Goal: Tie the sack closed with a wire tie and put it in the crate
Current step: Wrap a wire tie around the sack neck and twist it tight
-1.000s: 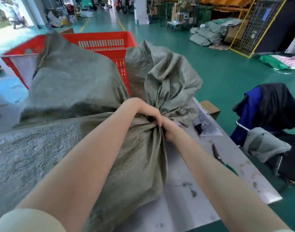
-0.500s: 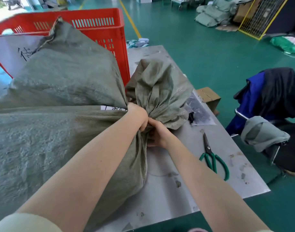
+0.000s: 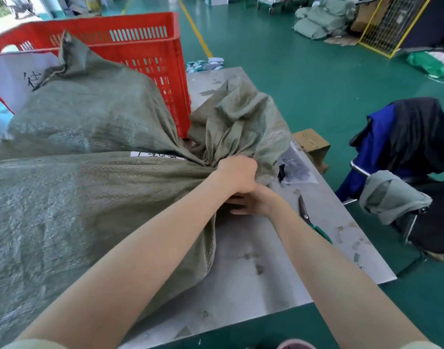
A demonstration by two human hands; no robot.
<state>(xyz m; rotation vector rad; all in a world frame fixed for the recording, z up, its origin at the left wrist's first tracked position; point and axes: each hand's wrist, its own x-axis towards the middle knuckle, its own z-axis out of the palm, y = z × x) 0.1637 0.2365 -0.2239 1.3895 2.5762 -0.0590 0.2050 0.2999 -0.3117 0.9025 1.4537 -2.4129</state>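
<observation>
A full grey-green woven sack (image 3: 85, 222) lies on its side across the metal table (image 3: 253, 273). Its gathered neck points right, and the loose mouth fabric (image 3: 241, 122) fans out beyond it. My left hand (image 3: 237, 173) is clenched over the top of the neck. My right hand (image 3: 253, 202) grips the neck from below, fingers curled against the fabric. A wire tie cannot be made out under the hands. The red plastic crate (image 3: 150, 54) stands behind the sack at the table's far left, with a second grey-green sack (image 3: 90, 109) leaning in it.
Green-handled scissors (image 3: 309, 217) lie on the table right of my right forearm. A clear bag with dark small parts (image 3: 294, 167) sits beyond them, a cardboard box (image 3: 313, 143) at the table edge. A chair draped with clothes (image 3: 412, 152) stands right on the green floor.
The view has tipped down and left, so the crate and table show more. My hands stay on the sack neck; the left now sits over the right, and the mouth fabric has sagged.
</observation>
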